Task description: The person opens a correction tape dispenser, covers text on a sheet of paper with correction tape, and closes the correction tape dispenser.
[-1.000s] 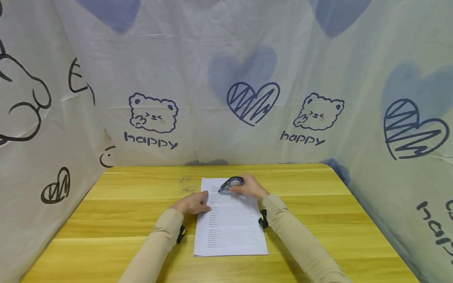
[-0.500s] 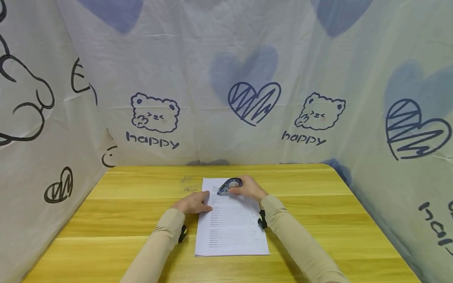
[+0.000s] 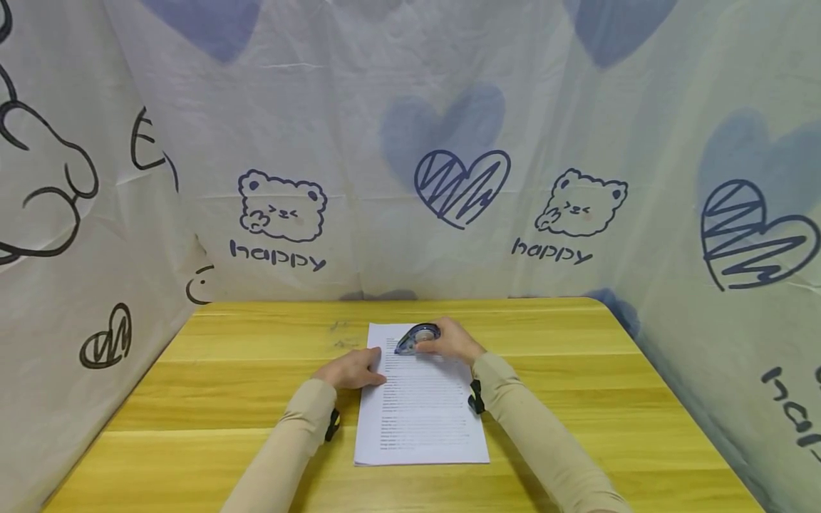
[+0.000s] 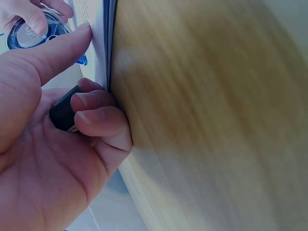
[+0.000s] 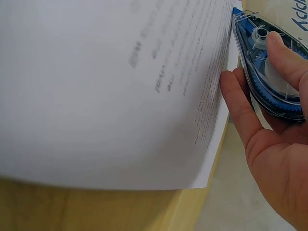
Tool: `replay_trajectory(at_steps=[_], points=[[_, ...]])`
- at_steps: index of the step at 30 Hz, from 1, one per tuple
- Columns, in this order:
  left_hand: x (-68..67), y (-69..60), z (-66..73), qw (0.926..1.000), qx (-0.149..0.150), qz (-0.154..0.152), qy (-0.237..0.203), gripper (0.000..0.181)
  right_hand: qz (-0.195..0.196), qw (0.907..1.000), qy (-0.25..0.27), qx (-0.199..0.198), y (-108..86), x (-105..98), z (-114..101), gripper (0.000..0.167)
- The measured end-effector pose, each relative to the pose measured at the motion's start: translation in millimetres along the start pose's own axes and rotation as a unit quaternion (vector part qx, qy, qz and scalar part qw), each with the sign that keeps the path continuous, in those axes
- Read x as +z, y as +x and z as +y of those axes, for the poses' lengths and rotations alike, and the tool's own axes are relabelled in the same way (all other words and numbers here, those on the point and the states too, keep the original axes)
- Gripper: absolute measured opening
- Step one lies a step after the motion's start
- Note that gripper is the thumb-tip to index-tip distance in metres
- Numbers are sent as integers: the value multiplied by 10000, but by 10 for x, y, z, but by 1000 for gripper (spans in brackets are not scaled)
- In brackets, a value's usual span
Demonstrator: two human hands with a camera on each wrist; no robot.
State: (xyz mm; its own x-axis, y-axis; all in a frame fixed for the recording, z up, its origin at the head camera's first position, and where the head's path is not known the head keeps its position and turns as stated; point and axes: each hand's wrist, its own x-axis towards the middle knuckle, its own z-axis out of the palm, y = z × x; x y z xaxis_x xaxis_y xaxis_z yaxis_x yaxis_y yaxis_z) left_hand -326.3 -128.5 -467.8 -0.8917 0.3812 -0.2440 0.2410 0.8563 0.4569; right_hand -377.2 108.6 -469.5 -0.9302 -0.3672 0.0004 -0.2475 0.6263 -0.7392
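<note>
A person's 2 hands are busy near the middle of the picture, over a stack of paper (image 3: pixel 436 427) with rows of black print on it. The paper lies flat on a yellow wood table (image 3: pixel 218 377), low in the middle of the frame. The right hand (image 3: pixel 458 340) holds a blue see-through correction tape (image 3: pixel 415 338) near the top of the paper, its thumb and fingers clamped on the 2 sides. The tape's thin tip points down and to the left, at the print in the upper left of the page; I cannot tell if it touches. The left hand (image 3: pixel 351 368) is at the paper's left edge. In the left wrist view, some of its fingers curl tight round a small black thing (image 4: pixel 62 113), while its thumb sticks out straight over the edge of the paper. A light brown sleeve (image 3: pixel 276 442) covers the left arm, and the right arm has the same kind. At the back hangs a white cloth (image 3: pixel 365 135) with hearts and 2 bears.
</note>
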Motion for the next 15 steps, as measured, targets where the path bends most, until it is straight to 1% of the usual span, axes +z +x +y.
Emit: replay_trajectory(at_steps=[11,15], points=[[8,-6,-2,10000,-71,-16,-21,71,-98,9997,-206,-95,20,-5,-13,26],[5,-12,2,9999,-89,-33,-60,72,-167,9995,-260,-59,26,-18,-24,26]])
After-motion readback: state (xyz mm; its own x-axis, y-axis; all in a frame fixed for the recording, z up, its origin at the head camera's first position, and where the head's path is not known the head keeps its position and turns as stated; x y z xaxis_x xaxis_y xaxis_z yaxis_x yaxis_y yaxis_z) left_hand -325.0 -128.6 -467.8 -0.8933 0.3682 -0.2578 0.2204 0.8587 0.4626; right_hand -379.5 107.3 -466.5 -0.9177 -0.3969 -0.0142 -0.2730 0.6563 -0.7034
